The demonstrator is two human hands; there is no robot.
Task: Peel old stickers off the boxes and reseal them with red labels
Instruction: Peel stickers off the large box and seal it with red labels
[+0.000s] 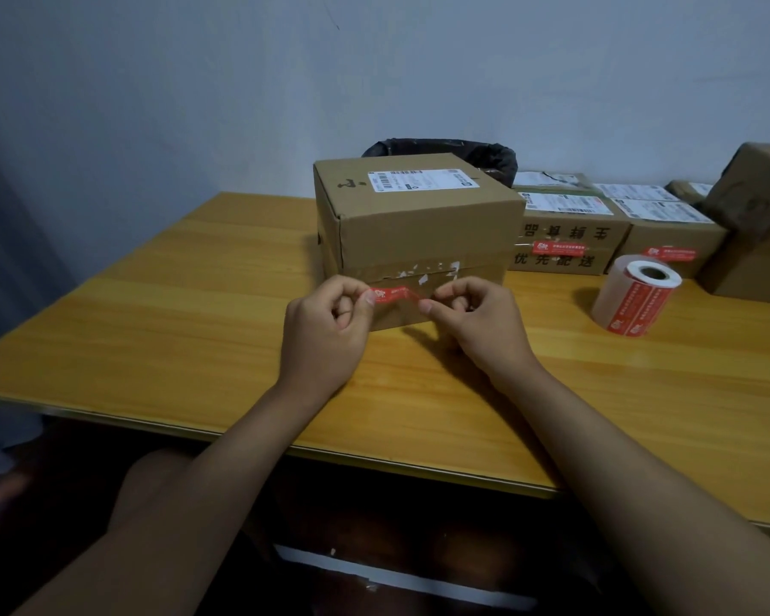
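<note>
Both forearms reach over the desk's (161, 313) near edge. The left hand (325, 326) and right hand (472, 322) each pinch one end of a red label (394, 294), stretched between them before the box (414, 224) mid-desk.

Two hands (325, 331) hold one red label (394, 294). One label roll (636, 300) stands near several boxes (419, 224). One lined bin (441, 151) sits behind.

Looks like a small parcel-packing corner in a plain room, not a real warehouse: a wooden desk (196, 304) pushed against a bare grey wall (196, 82), cardboard shipping boxes (570, 233) with printed labels lined up (barcodes and all), and a roll of red labels (636, 295).
</note>
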